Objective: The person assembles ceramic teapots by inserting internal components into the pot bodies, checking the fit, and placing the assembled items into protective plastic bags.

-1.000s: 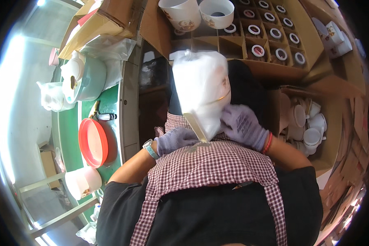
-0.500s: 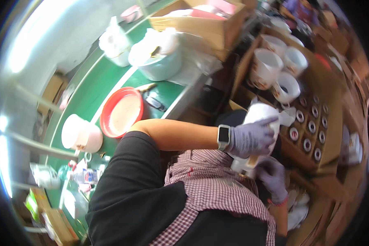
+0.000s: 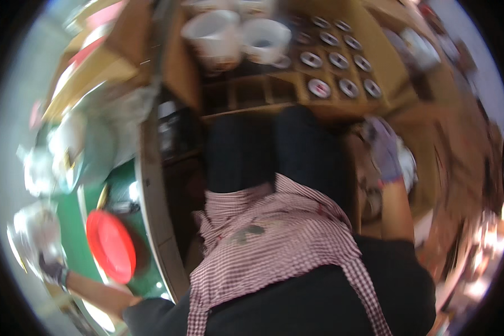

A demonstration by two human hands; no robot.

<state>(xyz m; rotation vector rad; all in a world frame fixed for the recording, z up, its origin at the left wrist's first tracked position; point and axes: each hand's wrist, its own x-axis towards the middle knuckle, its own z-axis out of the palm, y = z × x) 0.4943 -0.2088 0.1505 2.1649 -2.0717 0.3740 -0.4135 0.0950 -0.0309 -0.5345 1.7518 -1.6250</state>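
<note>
My gloved left hand [image 3: 53,271] is stretched out at the far left, closed at the lower edge of a white, mug-shaped vessel [image 3: 38,227] above the green tabletop. Blur hides the vessel's details. At the right, my gloved right hand [image 3: 383,148] reaches down into an open carton [image 3: 428,173]. Its fingers curve near the carton's inner side, smeared by motion, and I cannot make out what they touch. White pieces [image 3: 407,168] lie beside that hand inside the carton.
Ahead stands a divided carton [image 3: 397,67] with white vessels [image 3: 215,39] and several ring-topped items [image 3: 319,88] in its cells. On the green table [image 3: 70,213] are a red basin [image 3: 111,246] and a pale blue bucket [image 3: 98,140]. Another carton [image 3: 126,42] stands at the upper left.
The view has turned toward the right. My left hand has swung from in front of my body out to the left with the white vessel. My right hand has let go and moved into the carton.
</note>
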